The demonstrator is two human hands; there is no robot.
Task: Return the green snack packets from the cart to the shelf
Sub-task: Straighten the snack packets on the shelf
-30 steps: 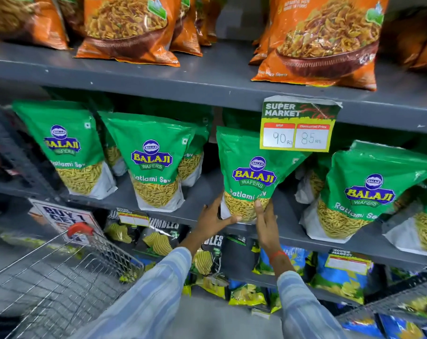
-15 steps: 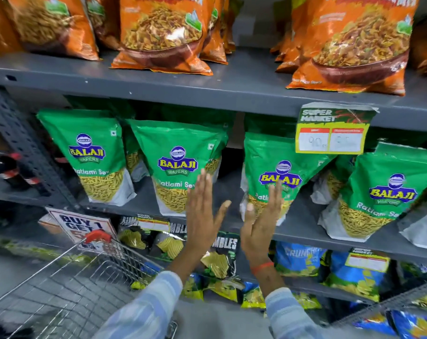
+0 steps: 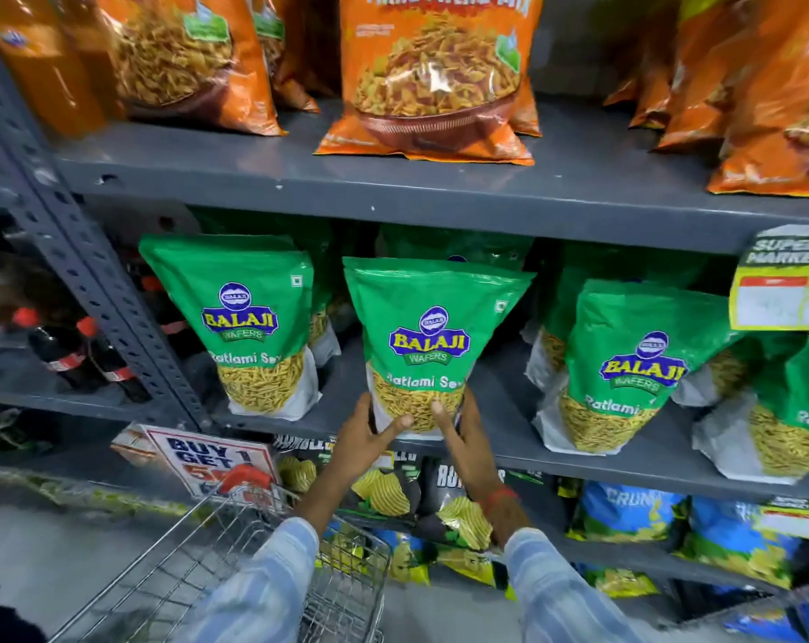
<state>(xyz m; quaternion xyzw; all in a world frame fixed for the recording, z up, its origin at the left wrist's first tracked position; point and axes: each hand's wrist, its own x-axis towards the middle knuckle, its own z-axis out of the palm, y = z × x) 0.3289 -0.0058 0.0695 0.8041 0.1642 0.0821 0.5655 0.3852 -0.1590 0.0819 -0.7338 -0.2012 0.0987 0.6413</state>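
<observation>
A green snack packet point(image 3: 428, 336) stands upright on the grey middle shelf point(image 3: 500, 438), in the centre of the view. My left hand point(image 3: 365, 440) grips its lower left corner and my right hand point(image 3: 463, 438) grips its lower right corner. Other green packets stand beside it: one to the left point(image 3: 249, 317), one to the right point(image 3: 625, 359), more behind them. The wire cart point(image 3: 235, 563) with a red handle end is at the bottom left; I see no packets in the part that shows.
Orange snack bags point(image 3: 435, 76) fill the top shelf. Dark and blue crisp bags point(image 3: 625, 512) sit on the lower shelf. A slotted steel upright point(image 3: 96, 290) stands left, cola bottles point(image 3: 68, 359) beyond it. A price tag point(image 3: 783, 280) hangs at right.
Both hands let go of the right-hand green packet, lifted open, then moved left and closed on the bottom of the centre packet. The view shifted left and closer.
</observation>
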